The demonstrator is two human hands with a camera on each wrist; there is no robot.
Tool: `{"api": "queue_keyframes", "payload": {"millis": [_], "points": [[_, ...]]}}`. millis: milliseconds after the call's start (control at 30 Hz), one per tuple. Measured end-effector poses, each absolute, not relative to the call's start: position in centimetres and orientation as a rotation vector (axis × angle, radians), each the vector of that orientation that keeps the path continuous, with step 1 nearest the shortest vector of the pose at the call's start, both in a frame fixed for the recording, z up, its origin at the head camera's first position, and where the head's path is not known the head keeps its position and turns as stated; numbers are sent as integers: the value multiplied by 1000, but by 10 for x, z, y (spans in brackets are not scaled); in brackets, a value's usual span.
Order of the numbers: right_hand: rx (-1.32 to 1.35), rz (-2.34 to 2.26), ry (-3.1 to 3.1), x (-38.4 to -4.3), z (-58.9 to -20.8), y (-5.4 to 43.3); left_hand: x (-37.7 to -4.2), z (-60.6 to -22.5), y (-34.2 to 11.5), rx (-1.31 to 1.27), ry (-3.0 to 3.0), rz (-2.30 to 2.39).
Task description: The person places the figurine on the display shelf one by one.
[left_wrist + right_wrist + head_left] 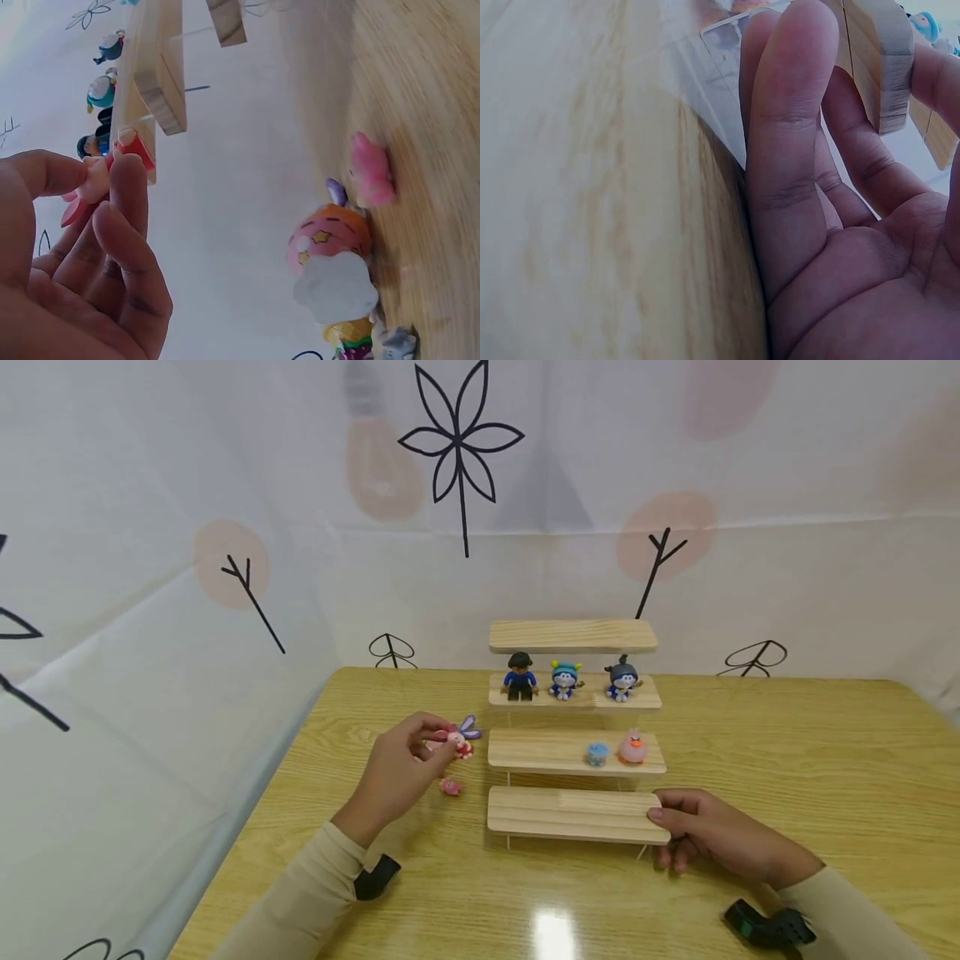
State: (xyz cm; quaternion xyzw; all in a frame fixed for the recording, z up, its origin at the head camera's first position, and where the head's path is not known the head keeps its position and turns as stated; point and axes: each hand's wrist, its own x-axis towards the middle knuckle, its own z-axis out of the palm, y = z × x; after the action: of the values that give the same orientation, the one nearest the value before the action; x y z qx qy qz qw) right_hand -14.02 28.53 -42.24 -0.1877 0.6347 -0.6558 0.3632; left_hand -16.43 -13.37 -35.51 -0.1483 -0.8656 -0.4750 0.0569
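My left hand point(397, 768) pinches a small pink-and-red figurine point(96, 182) between thumb and fingers, left of a four-tier wooden display stand point(525, 814). A small pink animal figure point(450, 787) lies on the table below that hand. In the left wrist view, a pink-and-orange figurine point(322, 234) with a white scalloped part lies near it. With thumb on top and fingers beneath, my right hand point(720, 839) holds the right end of the stand's lowest board. A pink bird figure point(633, 748) and a small blue figure point(597, 754) stand on the tier above.
On the stand's second tier from the top are a dark-haired figure in blue point(520, 677), a figure with a teal hat point(566, 680) and one with a grey hat point(622, 679). A grey figurine point(397, 343) lies on the wooden table point(787, 752). A printed cloth point(555, 560) hangs behind.
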Motion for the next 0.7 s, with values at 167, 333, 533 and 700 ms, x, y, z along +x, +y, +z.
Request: {"api": "queue_keyframes", "payload": {"millis": [167,333,533,700], "points": [[-494,-1705,1603,-140,-423,286,-161,-349,-124,-514,-2602,-1444],[-495,-1713,1589,-139,-422,286,-160,-342,-112,-613,-2595,-1372],[-497,-1706,1618,-138,-421,284,-161,-335,-100,-693,-2604,-1270],[-499,-1702,1620,-139,-421,284,-163,-333,-91,-767,-2613,-1166]]}}
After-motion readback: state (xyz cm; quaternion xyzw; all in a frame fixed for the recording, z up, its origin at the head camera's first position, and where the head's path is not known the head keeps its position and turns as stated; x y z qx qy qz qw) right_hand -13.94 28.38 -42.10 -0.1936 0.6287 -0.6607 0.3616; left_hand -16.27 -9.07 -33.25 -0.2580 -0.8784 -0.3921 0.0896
